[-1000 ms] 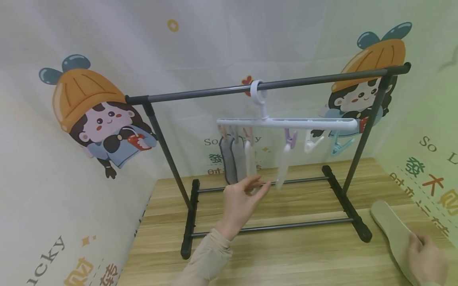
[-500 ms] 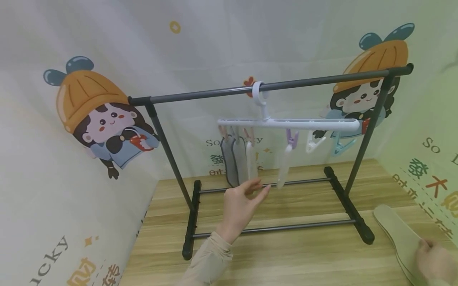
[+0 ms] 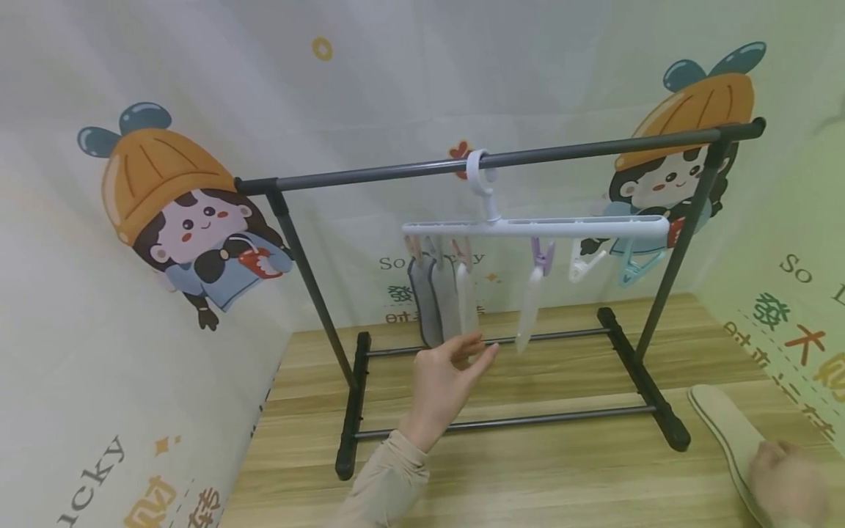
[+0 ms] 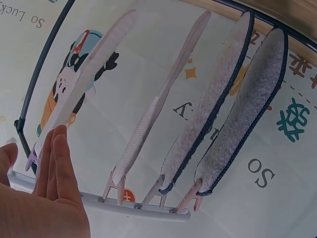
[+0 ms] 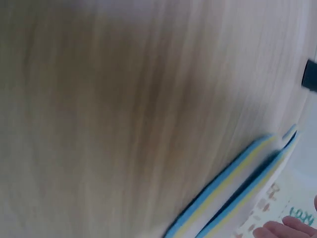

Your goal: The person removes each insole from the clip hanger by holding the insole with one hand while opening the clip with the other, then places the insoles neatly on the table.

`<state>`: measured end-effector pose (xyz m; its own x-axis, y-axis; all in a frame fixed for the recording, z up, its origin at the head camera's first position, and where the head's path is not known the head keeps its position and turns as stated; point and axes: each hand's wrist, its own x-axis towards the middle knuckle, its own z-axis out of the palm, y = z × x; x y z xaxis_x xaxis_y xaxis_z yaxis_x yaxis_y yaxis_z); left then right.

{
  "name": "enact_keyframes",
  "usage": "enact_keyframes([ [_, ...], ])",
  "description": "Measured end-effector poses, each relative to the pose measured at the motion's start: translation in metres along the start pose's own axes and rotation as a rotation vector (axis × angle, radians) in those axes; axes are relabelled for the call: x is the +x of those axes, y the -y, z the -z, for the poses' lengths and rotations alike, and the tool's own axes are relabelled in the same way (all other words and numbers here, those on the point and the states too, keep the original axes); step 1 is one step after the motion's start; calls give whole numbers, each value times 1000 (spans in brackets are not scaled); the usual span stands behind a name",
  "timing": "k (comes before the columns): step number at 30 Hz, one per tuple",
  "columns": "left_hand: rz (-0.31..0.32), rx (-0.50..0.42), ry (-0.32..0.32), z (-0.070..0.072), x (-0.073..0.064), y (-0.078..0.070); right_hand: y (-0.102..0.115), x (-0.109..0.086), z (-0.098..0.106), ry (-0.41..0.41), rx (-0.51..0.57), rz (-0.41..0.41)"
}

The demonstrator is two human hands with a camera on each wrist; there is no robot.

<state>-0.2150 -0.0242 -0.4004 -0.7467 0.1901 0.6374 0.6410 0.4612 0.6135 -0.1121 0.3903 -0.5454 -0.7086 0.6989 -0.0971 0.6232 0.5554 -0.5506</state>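
Note:
My left hand (image 3: 444, 389) is raised in front of the hanging insoles, its fingers fairly straight, thumb apart, holding nothing. In the left wrist view the hand's fingers (image 4: 62, 163) overlap a pale insole (image 4: 91, 72). A purple clip (image 3: 543, 257) grips that insole's top. Further left hang another pale insole (image 3: 465, 297) and two grey fluffy insoles (image 4: 245, 101) with dark edging. Low at the right, my right hand (image 3: 788, 480) grips a stacked pair of beige insoles (image 3: 725, 425). Blue and yellow layers show along the pair's edges (image 5: 223, 186) in the right wrist view.
A white clip hanger (image 3: 574, 227) hooks over the top bar of a dark drying rack (image 3: 370, 174). At its right end a white clip (image 3: 584, 265) and a teal clip (image 3: 639, 265) carry nothing. The rack stands on a wood-grain table (image 3: 528, 469) before printed cloth.
My right hand shifts a little right, then back left, and the insoles' tip sinks slightly. The hanger's right side and the purple-clipped insole shift slightly right. My left hand stays almost still.

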Motion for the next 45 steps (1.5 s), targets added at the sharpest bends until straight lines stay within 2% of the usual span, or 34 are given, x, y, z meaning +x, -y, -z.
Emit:
enact_keyframes([
  [5, 14, -17, 4, -1, 0, 0, 12, -2, -7, 21, 28, 89],
  [13, 122, 4, 77, -2, 0, 2, 42, -13, -19, 19, 85, 223],
  [18, 156, -1, 96, -2, 1, 0, 63, -20, -24, 38, 124, 244],
  [22, 143, 12, 87, -2, 3, -2, 81, -26, -25, 48, 146, 286],
  [28, 138, 11, 88, -3, 7, -4, 103, -32, -31, 51, 151, 404],
  [32, 129, 8, 93, -4, 8, -6, 116, -38, -38, -43, 204, 477],
  [36, 119, 22, 96, -5, 12, -7, 131, -45, -42, -91, 226, 527],
  [40, 118, 16, 101, -6, 18, -9, 144, -49, -45, -44, 217, 536],
  [45, 73, 41, 98, -8, 25, -10, 160, -53, -49, -11, 208, 563],
])
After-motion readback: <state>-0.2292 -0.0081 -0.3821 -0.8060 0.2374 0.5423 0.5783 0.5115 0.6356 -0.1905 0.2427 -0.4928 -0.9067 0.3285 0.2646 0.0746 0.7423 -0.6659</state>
